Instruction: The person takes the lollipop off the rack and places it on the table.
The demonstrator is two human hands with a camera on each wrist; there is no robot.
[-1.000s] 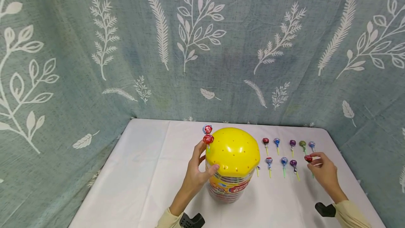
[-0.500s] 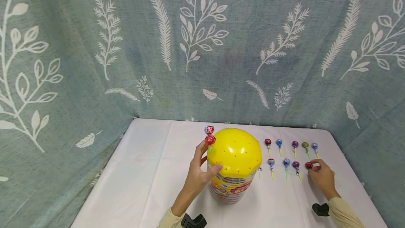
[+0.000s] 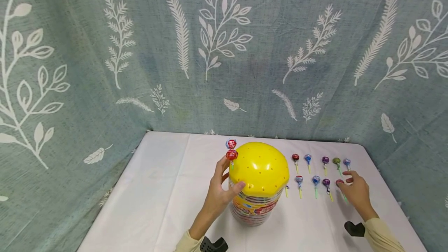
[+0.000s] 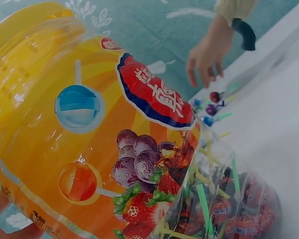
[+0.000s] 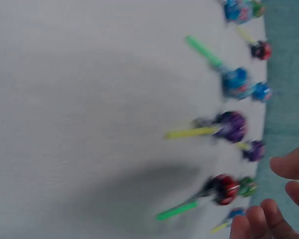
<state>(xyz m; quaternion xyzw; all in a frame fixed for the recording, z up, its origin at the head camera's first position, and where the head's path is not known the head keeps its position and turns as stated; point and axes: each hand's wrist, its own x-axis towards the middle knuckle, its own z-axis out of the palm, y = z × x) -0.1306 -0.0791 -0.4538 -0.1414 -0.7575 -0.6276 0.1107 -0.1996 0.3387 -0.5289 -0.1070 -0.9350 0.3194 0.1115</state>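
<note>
My left hand point(image 3: 217, 195) grips the side of a tall clear plastic jar point(image 3: 252, 209), thumb on the rim of its yellow domed lid point(image 3: 259, 169). Two lollipops, the nearer one a red lollipop point(image 3: 232, 154), stand up at the lid's left edge beside my fingertips. In the left wrist view, lollipops point(image 4: 244, 204) show through the jar's clear part. My right hand point(image 3: 357, 194) hovers with loosely spread fingers just right of a dark red lollipop point(image 5: 225, 189) lying on the white cloth; nothing shows between its fingers.
Several lollipops lie in two rows right of the jar, among them a purple lollipop point(image 3: 326, 183), a blue lollipop point(image 3: 316, 180) and a green lollipop point(image 3: 336, 161). A white cloth point(image 3: 168, 189) covers the table. A leaf-patterned curtain point(image 3: 196, 100) hangs behind.
My right hand has lowered the red lollipop to the table at the end of the front row and let go of it. The left hand has stayed on the jar.
</note>
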